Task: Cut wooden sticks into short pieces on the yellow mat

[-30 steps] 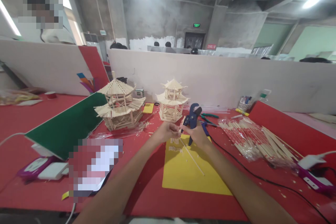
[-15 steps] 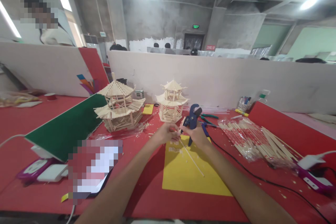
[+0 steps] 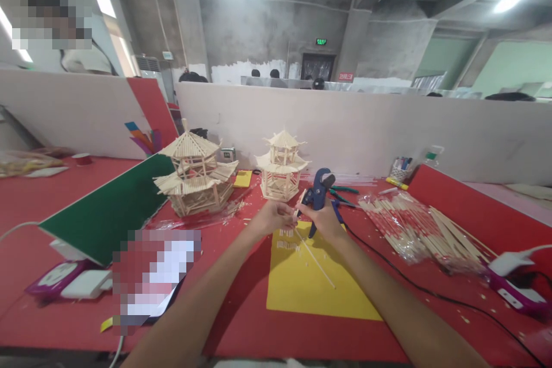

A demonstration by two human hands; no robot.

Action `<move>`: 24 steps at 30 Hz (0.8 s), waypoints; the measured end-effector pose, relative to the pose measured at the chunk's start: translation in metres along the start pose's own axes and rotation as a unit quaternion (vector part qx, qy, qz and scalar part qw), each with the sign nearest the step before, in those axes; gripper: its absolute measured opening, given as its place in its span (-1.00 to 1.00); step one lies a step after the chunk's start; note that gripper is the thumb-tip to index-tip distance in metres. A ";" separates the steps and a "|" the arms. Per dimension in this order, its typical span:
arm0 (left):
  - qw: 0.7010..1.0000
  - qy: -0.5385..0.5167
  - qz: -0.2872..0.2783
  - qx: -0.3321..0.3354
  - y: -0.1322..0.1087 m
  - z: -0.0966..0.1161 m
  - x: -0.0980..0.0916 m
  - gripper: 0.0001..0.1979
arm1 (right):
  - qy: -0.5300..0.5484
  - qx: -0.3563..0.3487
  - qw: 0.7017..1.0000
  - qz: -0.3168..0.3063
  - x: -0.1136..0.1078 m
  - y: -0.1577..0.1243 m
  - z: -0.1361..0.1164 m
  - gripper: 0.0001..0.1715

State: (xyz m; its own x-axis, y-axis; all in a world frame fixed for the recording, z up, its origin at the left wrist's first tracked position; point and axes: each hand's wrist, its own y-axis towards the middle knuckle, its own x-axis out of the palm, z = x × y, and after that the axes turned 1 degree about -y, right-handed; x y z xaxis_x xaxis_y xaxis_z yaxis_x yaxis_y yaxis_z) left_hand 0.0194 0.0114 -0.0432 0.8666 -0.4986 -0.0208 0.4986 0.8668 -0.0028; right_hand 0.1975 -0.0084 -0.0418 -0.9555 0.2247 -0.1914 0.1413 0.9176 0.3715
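Observation:
My right hand (image 3: 323, 219) is wrapped around a dark blue hand cutter (image 3: 319, 192), its rounded head pointing up and a handle hanging below the fingers. Close beside it, my left hand (image 3: 278, 217) is closed in a pinch at the upper end of a thin wooden stick (image 3: 314, 257). That stick slants down to the right over a yellow sheet (image 3: 319, 299). A pale strip (image 3: 303, 196) shows along the cutter's left side, by the right thumb. Short cut stick pieces (image 3: 287, 245) lie in rows on the sheet, below the left fingers. Exact contact between fingertips, stick and cutter is too small to tell.
Two wooden stick pagodas (image 3: 283, 169) (image 3: 194, 175) stand behind the hands. Bagged sticks (image 3: 401, 224), green-handled pliers (image 3: 345, 190) and a black cable (image 3: 414, 284) lie to the right. A green board (image 3: 107, 207) and a blurred device (image 3: 159, 276) are at left.
The cutter has tilted slightly, and its head sits a little further right. Both hands remain in nearly the same place, and the stick has barely moved.

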 end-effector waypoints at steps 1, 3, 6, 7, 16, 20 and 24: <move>1.000 -0.003 -0.002 0.001 0.000 0.000 0.000 -0.56 | 0.003 0.002 1.000 -0.001 0.000 0.000 0.000 -0.60; 1.000 -0.006 -0.008 0.004 -0.001 -0.001 -0.001 -0.55 | 0.010 0.008 1.000 0.002 0.000 0.000 0.000 -0.60; 1.000 -0.011 -0.005 0.002 -0.002 0.000 -0.001 -0.55 | 0.011 -0.001 1.000 0.000 0.001 0.000 0.000 -0.60; 1.000 -0.012 -0.002 -0.001 -0.002 0.001 -0.001 -0.56 | 0.016 -0.006 1.000 -0.002 0.001 0.001 0.000 -0.60; 0.997 -0.042 0.061 -0.017 -0.003 0.015 -0.014 -0.55 | 0.103 -0.002 0.991 -0.082 -0.025 0.012 -0.021 -0.32; 0.994 -0.027 0.102 0.002 -0.008 0.022 -0.025 -0.59 | -0.085 -0.029 0.983 -0.160 -0.047 0.016 -0.029 -0.37; 0.994 -0.011 0.113 0.000 -0.010 0.024 -0.030 -0.62 | -0.274 -0.043 0.943 -0.185 -0.051 0.009 -0.030 -0.49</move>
State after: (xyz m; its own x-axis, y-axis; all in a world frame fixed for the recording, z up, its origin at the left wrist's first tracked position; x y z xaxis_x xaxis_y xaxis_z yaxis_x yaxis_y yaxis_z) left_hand -0.0110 0.0176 -0.0186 0.9564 -0.2922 0.0005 0.2922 0.9564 -0.0014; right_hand 0.2393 -0.0211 -0.0015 -0.6552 0.0506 -0.7537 -0.2195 0.9420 0.2541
